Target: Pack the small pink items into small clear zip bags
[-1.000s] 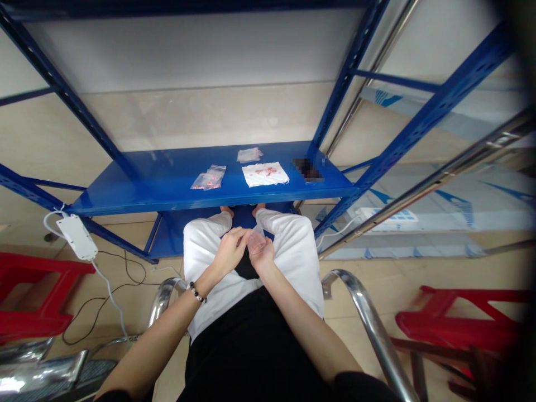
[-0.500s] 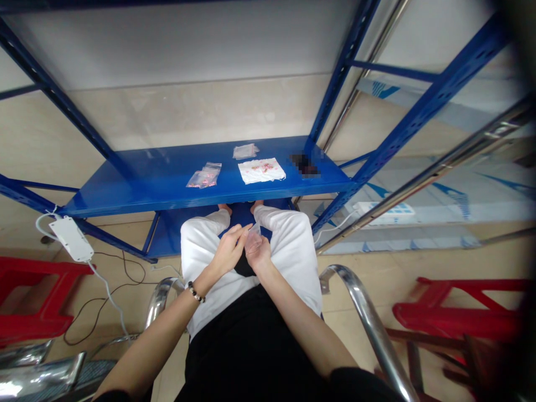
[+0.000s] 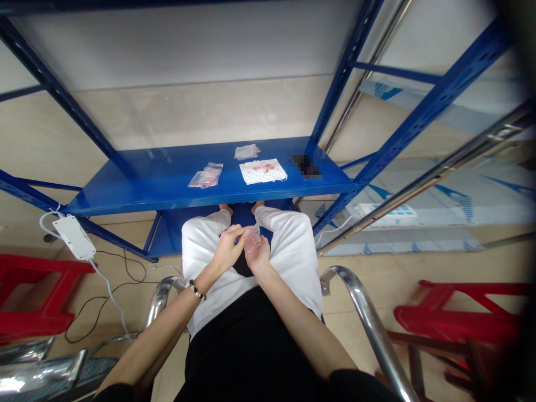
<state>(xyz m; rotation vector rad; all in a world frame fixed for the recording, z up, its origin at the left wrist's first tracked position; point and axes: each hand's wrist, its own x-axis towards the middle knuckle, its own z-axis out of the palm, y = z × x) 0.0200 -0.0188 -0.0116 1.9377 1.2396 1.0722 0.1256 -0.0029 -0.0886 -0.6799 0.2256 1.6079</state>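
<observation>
A clear bag (image 3: 253, 244) is being gripped by the closed right hand (image 3: 257, 254) above the white shorts (image 3: 291, 257). Its top is being neared by the left hand (image 3: 228, 251), whose grip cannot be told. The film seems light, soft and slippery, and best held by its edge.

Clear plastic bag (image 3: 253, 243); blue steel shelf (image 3: 138, 195); white tissue (image 3: 263, 171), red speckles.

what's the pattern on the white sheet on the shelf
The sheet has scattered pinkish-red marks; the head view shows them.
</observation>
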